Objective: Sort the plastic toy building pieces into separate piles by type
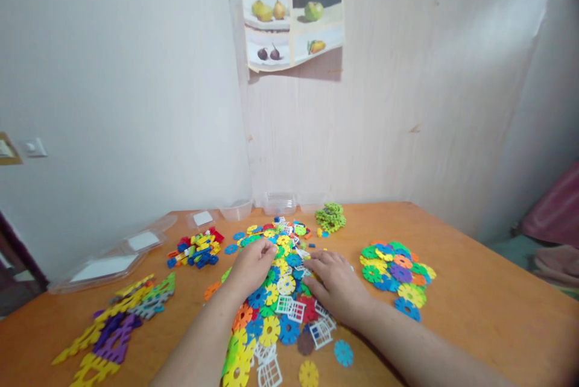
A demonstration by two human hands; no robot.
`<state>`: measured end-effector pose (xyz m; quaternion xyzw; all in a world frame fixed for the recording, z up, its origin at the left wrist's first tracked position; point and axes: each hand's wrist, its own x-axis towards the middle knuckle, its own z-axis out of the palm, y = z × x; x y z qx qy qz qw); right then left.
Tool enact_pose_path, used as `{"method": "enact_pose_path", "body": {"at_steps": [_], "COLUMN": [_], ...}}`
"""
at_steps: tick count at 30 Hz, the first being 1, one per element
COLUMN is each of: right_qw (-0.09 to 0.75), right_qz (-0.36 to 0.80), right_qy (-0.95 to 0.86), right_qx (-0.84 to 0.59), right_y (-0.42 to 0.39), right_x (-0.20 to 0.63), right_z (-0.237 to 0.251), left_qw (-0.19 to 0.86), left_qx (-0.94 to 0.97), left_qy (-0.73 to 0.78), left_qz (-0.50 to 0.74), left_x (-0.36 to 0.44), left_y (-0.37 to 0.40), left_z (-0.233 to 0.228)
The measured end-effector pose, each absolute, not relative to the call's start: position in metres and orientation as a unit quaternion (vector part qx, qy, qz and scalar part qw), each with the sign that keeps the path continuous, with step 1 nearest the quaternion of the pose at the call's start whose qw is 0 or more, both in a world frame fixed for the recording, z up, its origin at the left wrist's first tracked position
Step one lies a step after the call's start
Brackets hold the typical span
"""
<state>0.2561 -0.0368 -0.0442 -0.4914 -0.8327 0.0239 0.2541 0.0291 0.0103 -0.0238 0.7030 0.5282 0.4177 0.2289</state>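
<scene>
Both hands lie palm-down on a mixed heap of toy pieces [284,290] in the middle of the tabletop [474,302]. The left hand [251,266] rests on the heap's 10 o'clock edge, fingers curled loosely over a few discs; whether it actually grips one cannot be told. The right hand [335,283] lies at the heap's 3 o'clock side, fingers spread flat, holding nothing visible.

The heap is a jumble of bright snowflake-shaped discs and small white window-frame pieces. It appears the sorting is partly done, because separate groups already sit around it. At 2 o'clock, a small pile of green rings [331,217]. At 3 o'clock, well apart, a spread of larger round discs [398,269]. At 10 o'clock, a cluster of small brick-like pieces [195,248]. At 8 o'clock, long toothed strips [117,324] in yellow, purple and grey. The central heap remains large, so much looks left to separate.

At 12 o'clock, clear plastic tubs [265,205] stand against the wall. At 10 o'clock, clear lids [113,257] lie near the edge.

The tabletop is orange-brown wood, set into a corner of pale walls. A fruit poster [294,28] hangs above, its lower edge curling. A light switch [34,147] is at far left; pink fabric [556,206] at far right.
</scene>
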Motion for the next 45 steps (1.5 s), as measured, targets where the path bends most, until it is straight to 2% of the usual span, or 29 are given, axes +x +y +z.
{"method": "enact_pose_path", "body": {"at_steps": [6,11,15,19,24,31,35,38,42,45], "right_qw": [0.293,0.218,0.169,0.199,0.228,0.284,0.359,0.401,0.421,0.423], "right_qz": [0.041,0.083,0.134,0.112,0.108,0.090,0.101,0.154,0.250,0.266], "right_qy": [-0.780,-0.725,-0.745,-0.774,-0.790,-0.788,-0.770,-0.759,-0.741,-0.713], "right_qx": [-0.552,-0.648,-0.631,-0.590,-0.558,-0.539,-0.518,-0.490,-0.459,-0.491], "right_y": [-0.026,-0.022,-0.026,-0.031,-0.032,-0.038,-0.047,-0.054,-0.054,-0.041], "right_x": [0.271,0.285,0.286,0.280,0.277,0.271,0.265,0.256,0.244,0.251], "right_z": [-0.043,-0.031,-0.029,-0.034,-0.038,-0.035,-0.030,-0.028,-0.033,-0.038], "left_qw": [0.169,0.159,0.167,0.186,0.200,0.217,0.286,0.353,0.443,0.475], "left_qx": [0.764,0.776,0.778,0.787,0.787,0.763,0.741,0.723,0.696,0.674], "left_qy": [0.538,0.564,0.577,0.562,0.554,0.549,0.510,0.463,0.415,0.416], "left_qz": [0.315,0.233,0.184,0.171,0.183,0.263,0.328,0.373,0.384,0.384], "left_x": [0.026,0.015,0.005,0.001,0.006,0.015,0.028,0.045,0.066,0.072], "left_y": [0.003,-0.004,-0.008,-0.009,-0.008,-0.006,-0.010,-0.021,-0.032,-0.032], "left_z": [-0.013,-0.004,-0.001,-0.004,-0.010,-0.007,0.002,0.008,0.004,-0.003]}}
